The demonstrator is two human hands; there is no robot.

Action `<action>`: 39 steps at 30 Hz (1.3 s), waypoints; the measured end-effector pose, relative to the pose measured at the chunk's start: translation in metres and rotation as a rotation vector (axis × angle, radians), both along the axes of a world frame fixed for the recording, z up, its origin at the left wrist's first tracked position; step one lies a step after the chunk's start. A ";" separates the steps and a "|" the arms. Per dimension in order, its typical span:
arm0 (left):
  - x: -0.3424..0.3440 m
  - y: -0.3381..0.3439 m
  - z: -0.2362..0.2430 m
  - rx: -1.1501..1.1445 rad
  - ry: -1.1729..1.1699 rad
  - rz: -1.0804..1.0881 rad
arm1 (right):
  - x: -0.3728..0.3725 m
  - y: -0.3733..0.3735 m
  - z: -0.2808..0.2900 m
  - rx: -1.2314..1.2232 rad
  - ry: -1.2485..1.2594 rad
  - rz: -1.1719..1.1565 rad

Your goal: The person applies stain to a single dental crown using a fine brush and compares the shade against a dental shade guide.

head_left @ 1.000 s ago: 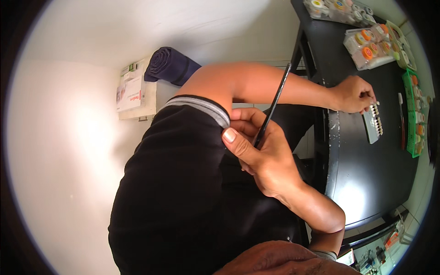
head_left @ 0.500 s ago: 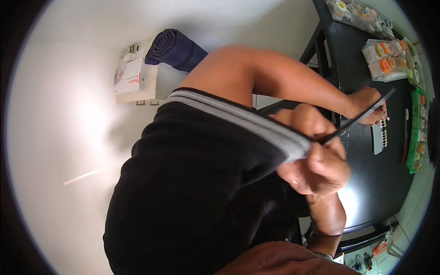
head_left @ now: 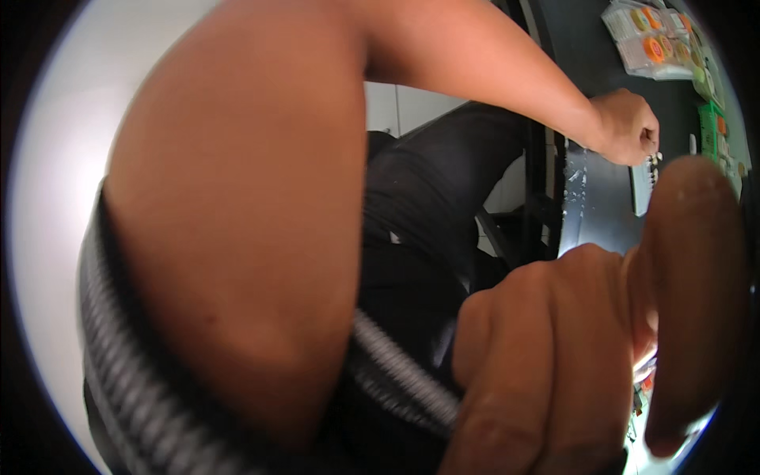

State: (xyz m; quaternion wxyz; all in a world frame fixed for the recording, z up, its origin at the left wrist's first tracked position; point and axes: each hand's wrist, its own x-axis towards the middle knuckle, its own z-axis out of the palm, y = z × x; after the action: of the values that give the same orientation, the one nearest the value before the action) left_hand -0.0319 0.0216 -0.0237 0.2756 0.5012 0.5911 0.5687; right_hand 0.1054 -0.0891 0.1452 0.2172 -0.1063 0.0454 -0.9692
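Note:
My left arm crosses the upper part of the head view, and my left hand [head_left: 629, 127] rests at the black table. Its fingers are curled at the upper end of a pale grey strip [head_left: 640, 190] with a row of small ivory pieces [head_left: 654, 170] along it. Whatever those fingertips hold is hidden. Very near the camera, my right hand [head_left: 562, 348] looms large and slightly blurred at the lower right. Several fingers are curled in, and one long digit bends down at the right. What lies between its fingertips cannot be made out.
Clear plastic boxes with orange-lidded jars [head_left: 657, 47] stand at the table's upper right. Beside them is a green basket [head_left: 710, 131] with small containers. My dark-clothed legs [head_left: 451, 166] are under the arms. A black sleeve with a grey-striped cuff [head_left: 119, 317] shows at lower left.
My right hand has left the sleeve cuff and come much closer to the camera; the thin dark strip it gripped no longer shows. The view has shifted. My left hand stays by the pale strip.

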 end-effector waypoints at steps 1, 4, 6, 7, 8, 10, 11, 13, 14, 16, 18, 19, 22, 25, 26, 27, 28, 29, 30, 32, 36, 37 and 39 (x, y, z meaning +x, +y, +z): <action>0.000 -0.005 0.004 0.014 -0.003 -0.010 | 0.006 -0.001 0.004 0.010 -0.038 0.030; 0.008 -0.012 0.015 -0.048 -0.019 0.026 | 0.010 -0.002 0.015 0.013 -0.083 0.106; 0.012 0.009 0.025 0.124 0.119 0.001 | 0.021 0.008 0.032 0.054 -0.116 0.104; 0.009 -0.002 0.013 0.155 0.204 0.036 | 0.017 0.003 0.030 0.036 -0.185 0.147; 0.015 -0.011 0.003 0.070 -0.010 -0.010 | 0.012 -0.004 0.024 0.021 -0.245 0.174; 0.016 -0.003 0.010 0.031 -0.161 -0.077 | 0.017 -0.008 0.019 0.001 -0.182 0.176; 0.015 -0.008 0.010 0.101 -0.079 -0.073 | 0.016 -0.008 0.003 0.017 -0.123 0.210; 0.012 -0.024 0.028 0.011 -0.143 -0.053 | 0.014 -0.008 -0.032 0.048 0.002 0.274; 0.015 -0.011 0.032 0.018 -0.104 -0.090 | 0.025 -0.018 -0.091 -0.379 0.364 0.383; 0.004 -0.010 0.022 0.020 -0.057 -0.036 | 0.020 0.002 -0.045 -0.087 0.163 0.059; 0.010 -0.003 -0.001 0.057 0.017 0.015 | 0.018 0.005 -0.036 -0.023 0.158 -0.092; 0.008 0.003 -0.008 0.074 0.103 0.046 | 0.016 0.007 -0.029 0.008 0.191 -0.156; 0.005 0.013 -0.004 -0.034 0.070 0.015 | 0.015 0.009 -0.016 0.047 0.303 -0.235; 0.005 0.022 -0.016 -0.075 0.119 0.051 | 0.005 0.003 -0.007 0.067 0.361 -0.269; 0.003 0.030 -0.026 -0.052 0.171 0.069 | 0.001 0.002 -0.006 0.073 0.382 -0.277; 0.004 0.028 -0.023 -0.047 0.182 0.077 | -0.003 -0.001 -0.005 0.084 0.391 -0.289; 0.005 0.026 -0.020 -0.057 0.130 0.064 | -0.005 -0.004 -0.004 0.095 0.403 -0.306; 0.005 0.024 -0.018 -0.082 0.100 0.045 | -0.006 -0.005 -0.004 0.087 0.419 -0.326; 0.008 0.027 -0.023 -0.052 0.116 0.062 | -0.006 -0.003 -0.001 0.091 0.434 -0.338; 0.015 0.042 -0.029 0.001 0.064 0.086 | -0.006 0.012 0.004 0.169 0.464 -0.337; 0.018 0.025 -0.025 0.073 0.083 0.093 | 0.000 0.015 0.011 0.426 0.529 -0.343; 0.019 0.019 -0.026 0.111 0.042 0.101 | -0.001 0.009 0.006 0.449 0.516 -0.411; 0.019 0.011 -0.026 0.193 -0.017 0.102 | -0.007 0.001 -0.004 0.448 0.595 -0.430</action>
State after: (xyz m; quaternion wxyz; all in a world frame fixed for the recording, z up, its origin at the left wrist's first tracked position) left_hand -0.0128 0.0328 -0.0495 0.2018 0.4898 0.5558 0.6406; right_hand 0.0989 -0.0883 0.1417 0.0055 -0.3195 0.3365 -0.8858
